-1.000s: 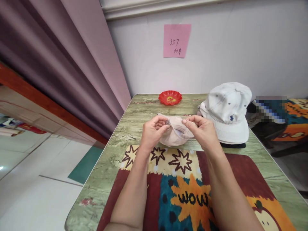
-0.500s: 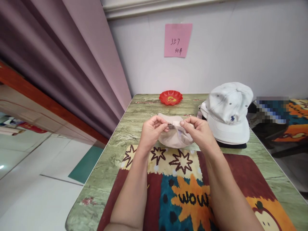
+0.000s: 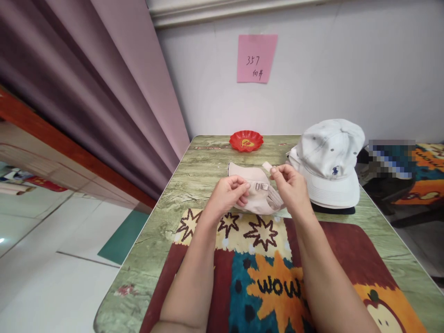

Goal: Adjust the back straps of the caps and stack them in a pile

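A pale beige cap point(image 3: 255, 202) lies on the table with its back opening turned toward me. My left hand point(image 3: 227, 195) pinches the side of the back band that carries a small metal buckle point(image 3: 261, 186). Between the thumb and fingers of my right hand point(image 3: 290, 186) is the cap's loose strap point(image 3: 267, 165), its pale tip sticking up. Strap and buckle are apart. Part of the cap is hidden behind my left fingers.
Right of my hands stands a white cap point(image 3: 329, 152) with a small dark blue logo, stacked on other headwear. A red scalloped dish point(image 3: 246, 140) sits at the back of the green table point(image 3: 204, 162). A colourful mat point(image 3: 263, 268) lies under my forearms.
The strap and buckle, close together between my fingers before, are now separated. My right hand has drawn the strap end up and right; my left hand has shifted slightly, exposing the buckle.
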### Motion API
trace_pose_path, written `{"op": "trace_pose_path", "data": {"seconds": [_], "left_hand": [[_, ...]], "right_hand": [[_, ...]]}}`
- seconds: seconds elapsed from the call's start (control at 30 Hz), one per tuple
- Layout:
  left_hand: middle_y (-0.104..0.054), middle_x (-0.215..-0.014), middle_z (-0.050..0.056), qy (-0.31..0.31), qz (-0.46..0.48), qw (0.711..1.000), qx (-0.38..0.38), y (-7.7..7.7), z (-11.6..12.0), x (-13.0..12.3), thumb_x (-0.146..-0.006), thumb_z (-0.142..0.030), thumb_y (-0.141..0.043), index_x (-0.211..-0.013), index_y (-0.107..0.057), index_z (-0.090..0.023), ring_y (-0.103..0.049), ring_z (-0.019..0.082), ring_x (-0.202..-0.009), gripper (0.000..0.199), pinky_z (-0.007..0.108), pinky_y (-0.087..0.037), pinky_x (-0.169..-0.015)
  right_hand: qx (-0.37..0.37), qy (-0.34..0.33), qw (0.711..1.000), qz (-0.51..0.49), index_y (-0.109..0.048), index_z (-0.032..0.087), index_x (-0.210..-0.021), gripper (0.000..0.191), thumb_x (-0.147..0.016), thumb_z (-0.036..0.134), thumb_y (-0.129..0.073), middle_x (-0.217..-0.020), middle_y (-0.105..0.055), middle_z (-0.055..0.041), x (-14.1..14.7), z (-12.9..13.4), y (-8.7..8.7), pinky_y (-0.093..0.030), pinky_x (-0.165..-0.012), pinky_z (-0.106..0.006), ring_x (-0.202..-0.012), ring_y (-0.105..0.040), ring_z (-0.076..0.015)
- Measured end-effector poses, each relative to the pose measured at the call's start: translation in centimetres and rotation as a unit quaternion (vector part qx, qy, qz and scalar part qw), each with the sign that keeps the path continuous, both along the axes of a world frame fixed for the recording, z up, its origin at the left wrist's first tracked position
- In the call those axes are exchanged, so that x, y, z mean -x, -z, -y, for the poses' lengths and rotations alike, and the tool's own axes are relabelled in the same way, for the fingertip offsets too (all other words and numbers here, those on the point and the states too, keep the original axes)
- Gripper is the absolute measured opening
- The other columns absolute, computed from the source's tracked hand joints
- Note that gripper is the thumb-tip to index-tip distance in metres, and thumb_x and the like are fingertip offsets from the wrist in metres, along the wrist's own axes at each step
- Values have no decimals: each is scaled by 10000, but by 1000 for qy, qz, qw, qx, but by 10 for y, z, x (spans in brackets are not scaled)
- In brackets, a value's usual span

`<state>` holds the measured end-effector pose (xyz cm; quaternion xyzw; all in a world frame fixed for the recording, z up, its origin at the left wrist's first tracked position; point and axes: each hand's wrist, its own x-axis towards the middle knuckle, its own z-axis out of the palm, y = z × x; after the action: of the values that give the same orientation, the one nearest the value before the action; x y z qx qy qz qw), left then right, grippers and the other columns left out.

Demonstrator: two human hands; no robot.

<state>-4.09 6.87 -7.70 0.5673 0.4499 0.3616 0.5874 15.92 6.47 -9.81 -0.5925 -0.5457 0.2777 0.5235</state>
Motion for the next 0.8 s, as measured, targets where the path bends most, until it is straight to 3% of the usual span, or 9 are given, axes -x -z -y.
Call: {"op": "trace_pose_path", "data": {"seconds": [0.1,0.2,0.33,0.47,0.57,0.8], "left_hand": [[-651,-712,13,6,1,1000,-7,2,0,-1,-837,-396,-720,-836,-634,-154,-647,116,-543,257,235,-558,-520],[-645,-712,12,9,3,1000,-6,2,0,-1,-832,-397,-722,-828,-626,-154,-639,114,-537,261,237,-554,-517],[-649,-714,16,16,4,1000,-1,3,1,-4,-806,-385,-743,-824,-639,-151,-622,109,-543,258,230,-536,-520],[-664,-738,20,11,31,999,-21,7,0,-9,-761,-324,-781,-827,-681,-141,-620,102,-611,219,218,-524,-592],[-689,-785,33,-13,69,997,-22,9,-1,-12,-701,-312,-835,-831,-699,-137,-636,111,-673,257,219,-522,-636],[-711,-738,40,-75,123,990,8,1,-1,-12,-693,-346,-845,-780,-694,-138,-681,145,-658,272,272,-576,-675]], "right_hand": [[41,23,999,27,-609,202,-774,447,-781,640,-699,-745,-651,-21,-13,-2,5,-394,-583,-270,-637,-523,-151],[118,-56,991,22,-632,193,-768,493,-653,639,-808,-744,-654,-12,-22,-3,8,-395,-579,-263,-670,-549,-164],[185,-142,972,-30,-683,162,-769,503,-648,634,-807,-658,-597,6,-25,1,1,-355,-518,-254,-576,-480,-127],[184,-197,955,-126,-699,159,-787,473,-632,583,-840,-567,-493,54,-18,8,-14,-268,-465,-231,-498,-352,-77],[164,-220,945,-175,-711,159,-806,430,-644,533,-847,-571,-493,58,-8,9,-20,-253,-467,-221,-503,-342,-70],[98,-184,967,-144,-680,163,-767,322,-762,472,-773,-635,-570,24,16,11,-18,-310,-501,-229,-542,-420,-87]]}}
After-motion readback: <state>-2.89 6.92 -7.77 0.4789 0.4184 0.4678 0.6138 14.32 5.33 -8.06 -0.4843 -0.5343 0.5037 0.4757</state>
